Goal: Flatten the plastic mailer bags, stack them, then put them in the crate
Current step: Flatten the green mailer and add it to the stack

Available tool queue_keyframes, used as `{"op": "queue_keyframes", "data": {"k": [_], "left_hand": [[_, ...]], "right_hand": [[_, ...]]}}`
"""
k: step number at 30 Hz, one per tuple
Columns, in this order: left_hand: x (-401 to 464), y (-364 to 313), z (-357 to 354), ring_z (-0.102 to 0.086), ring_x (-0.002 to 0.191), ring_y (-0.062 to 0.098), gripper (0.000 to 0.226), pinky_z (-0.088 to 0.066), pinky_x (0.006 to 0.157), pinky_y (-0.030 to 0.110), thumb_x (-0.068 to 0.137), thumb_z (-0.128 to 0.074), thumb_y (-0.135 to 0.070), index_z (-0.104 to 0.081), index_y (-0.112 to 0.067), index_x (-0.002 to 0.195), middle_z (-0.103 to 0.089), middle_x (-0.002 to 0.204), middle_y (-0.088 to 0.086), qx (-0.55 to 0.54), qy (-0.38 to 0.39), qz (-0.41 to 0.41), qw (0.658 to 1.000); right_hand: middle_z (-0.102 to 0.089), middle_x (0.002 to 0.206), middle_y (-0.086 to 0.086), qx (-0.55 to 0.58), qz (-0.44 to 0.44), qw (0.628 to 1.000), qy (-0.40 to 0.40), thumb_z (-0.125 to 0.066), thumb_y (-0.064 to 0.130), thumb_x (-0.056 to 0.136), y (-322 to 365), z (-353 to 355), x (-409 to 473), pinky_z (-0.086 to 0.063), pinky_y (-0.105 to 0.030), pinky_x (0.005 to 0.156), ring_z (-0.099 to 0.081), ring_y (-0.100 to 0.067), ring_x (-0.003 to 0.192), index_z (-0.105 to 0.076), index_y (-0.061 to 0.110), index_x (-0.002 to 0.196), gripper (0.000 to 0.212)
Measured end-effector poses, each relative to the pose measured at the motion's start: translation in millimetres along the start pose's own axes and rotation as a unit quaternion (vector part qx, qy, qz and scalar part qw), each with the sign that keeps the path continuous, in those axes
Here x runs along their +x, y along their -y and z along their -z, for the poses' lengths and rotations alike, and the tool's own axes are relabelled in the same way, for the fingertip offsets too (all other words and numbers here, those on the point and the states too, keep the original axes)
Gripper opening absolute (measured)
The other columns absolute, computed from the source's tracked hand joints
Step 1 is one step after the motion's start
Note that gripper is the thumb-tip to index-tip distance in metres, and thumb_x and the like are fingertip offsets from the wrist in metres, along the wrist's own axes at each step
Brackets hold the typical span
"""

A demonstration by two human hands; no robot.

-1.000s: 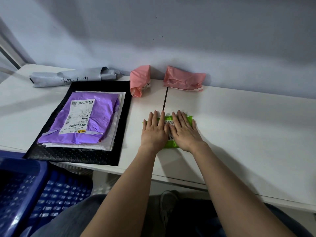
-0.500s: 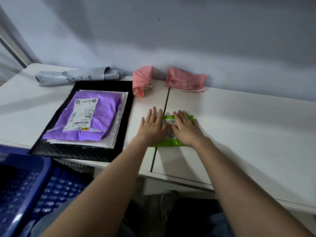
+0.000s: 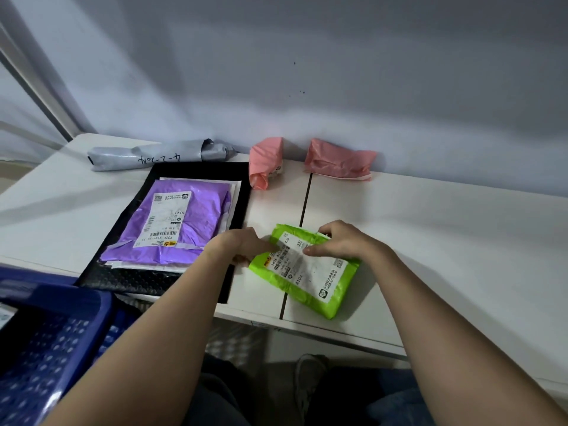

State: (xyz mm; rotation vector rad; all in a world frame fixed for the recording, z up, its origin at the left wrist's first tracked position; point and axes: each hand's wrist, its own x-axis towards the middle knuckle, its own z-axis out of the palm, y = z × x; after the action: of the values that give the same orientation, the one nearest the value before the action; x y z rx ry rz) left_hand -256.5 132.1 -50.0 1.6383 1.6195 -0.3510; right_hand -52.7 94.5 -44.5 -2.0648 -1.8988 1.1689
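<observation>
A green mailer bag [image 3: 310, 279] with a white label lies tilted near the table's front edge, across the seam between two tabletops. My left hand [image 3: 246, 245] grips its left edge, thumb on top. My right hand [image 3: 341, 239] pinches its far right corner. To the left is a stack: a purple mailer [image 3: 181, 222] on a white one [image 3: 232, 195], on a large black one [image 3: 138, 279]. A rolled grey mailer [image 3: 153, 155] and two crumpled pink mailers [image 3: 266, 161] [image 3: 339, 159] rest against the wall. The blue crate [image 3: 46, 342] stands at the lower left.
The white table [image 3: 445, 241] stretches to the right, with its front edge just below the green bag. A grey wall closes off the back. My knees and a shoe show under the table.
Both hands have gone from pressing flat on the green mailer to gripping its edges. The bag has unfolded to a larger size and now sits tilted, closer to the front edge.
</observation>
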Motion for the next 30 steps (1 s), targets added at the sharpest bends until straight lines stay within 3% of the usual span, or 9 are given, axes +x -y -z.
{"op": "queue_keyframes", "data": {"k": [3,6,9,12,16,19,23,27,30], "left_hand": [[1,7,2,-0.050,0.066,0.020,0.067,-0.043,0.065,0.028,0.078,-0.053,-0.069,-0.058,-0.004,0.096,-0.050,0.076,0.005,-0.005,0.017,-0.002,1.000],[0,15,4,-0.059,0.099,0.022,0.062,-0.051,0.087,0.034,0.078,-0.059,-0.064,-0.059,-0.012,0.110,-0.055,0.096,0.002,-0.062,0.001,-0.022,0.998],[-6,14,13,-0.058,0.070,0.013,0.042,-0.050,0.068,0.024,0.081,-0.063,-0.053,-0.058,-0.015,0.098,-0.058,0.081,0.002,-0.195,-0.034,-0.060,0.978],[-19,9,31,-0.045,0.037,0.008,0.028,-0.038,0.045,0.017,0.084,-0.065,-0.040,-0.050,-0.016,0.084,-0.052,0.060,0.003,-0.382,-0.139,-0.097,0.908],[-36,22,54,-0.060,0.051,0.008,0.044,-0.052,0.066,0.028,0.078,-0.067,-0.052,-0.051,-0.016,0.099,-0.056,0.083,0.004,-0.511,-0.185,-0.078,0.836],[-40,37,61,-0.058,0.070,0.009,0.060,-0.048,0.058,0.021,0.080,-0.069,-0.044,-0.042,-0.016,0.127,-0.059,0.092,-0.002,-0.506,-0.225,-0.075,0.829],[-45,57,69,-0.058,0.075,0.015,0.057,-0.048,0.066,0.028,0.081,-0.071,-0.019,-0.042,-0.013,0.128,-0.058,0.097,0.004,-0.481,-0.339,-0.085,0.804],[-51,82,71,-0.060,0.101,0.025,0.037,-0.046,0.084,0.029,0.081,-0.063,-0.014,-0.054,-0.018,0.117,-0.063,0.108,0.003,-0.353,-0.457,-0.053,0.815],[-54,99,71,-0.058,0.106,0.027,0.036,-0.039,0.081,0.028,0.083,-0.056,-0.014,-0.055,-0.025,0.118,-0.063,0.118,0.003,-0.287,-0.491,0.003,0.822]], "right_hand": [[-0.055,0.076,0.003,0.048,0.016,0.999,0.000,-0.071,0.034,0.079,12,3,-2,-0.037,-0.025,0.061,-0.053,-0.015,0.078,-0.063,0.012,0.089,0.025],[-0.059,0.084,-0.007,0.131,-0.006,0.990,0.052,-0.062,0.011,0.082,23,11,-11,-0.042,-0.027,0.067,-0.055,-0.020,0.080,-0.065,0.004,0.102,0.022],[-0.061,0.092,-0.012,0.209,0.008,0.977,0.026,-0.056,-0.002,0.081,31,18,-14,-0.045,-0.025,0.063,-0.057,-0.020,0.075,-0.063,0.008,0.108,0.029],[-0.063,0.097,-0.013,0.310,0.042,0.949,-0.033,-0.056,-0.007,0.081,42,24,-10,-0.048,-0.026,0.067,-0.059,-0.020,0.076,-0.061,0.018,0.097,0.030],[-0.065,0.111,-0.018,0.403,0.080,0.904,-0.114,-0.058,-0.011,0.080,73,21,-2,-0.053,-0.037,0.081,-0.063,-0.024,0.086,-0.058,0.012,0.114,0.041],[-0.064,0.113,-0.019,0.462,0.096,0.871,-0.135,-0.060,-0.013,0.080,102,5,5,-0.054,-0.034,0.080,-0.063,-0.024,0.086,-0.054,0.006,0.118,0.043],[-0.064,0.115,-0.018,0.461,0.097,0.870,-0.147,-0.064,-0.012,0.077,138,-27,18,-0.052,-0.034,0.085,-0.063,-0.024,0.094,-0.051,-0.001,0.118,0.044],[-0.063,0.116,-0.013,0.380,0.092,0.909,-0.146,-0.070,-0.002,0.071,167,-66,31,-0.050,-0.047,0.093,-0.063,-0.030,0.104,-0.042,0.016,0.113,0.054],[-0.057,0.124,-0.011,0.292,0.111,0.942,-0.123,-0.064,-0.004,0.075,183,-88,33,-0.046,-0.027,0.092,-0.057,-0.028,0.113,-0.040,0.013,0.129,0.062]]}}
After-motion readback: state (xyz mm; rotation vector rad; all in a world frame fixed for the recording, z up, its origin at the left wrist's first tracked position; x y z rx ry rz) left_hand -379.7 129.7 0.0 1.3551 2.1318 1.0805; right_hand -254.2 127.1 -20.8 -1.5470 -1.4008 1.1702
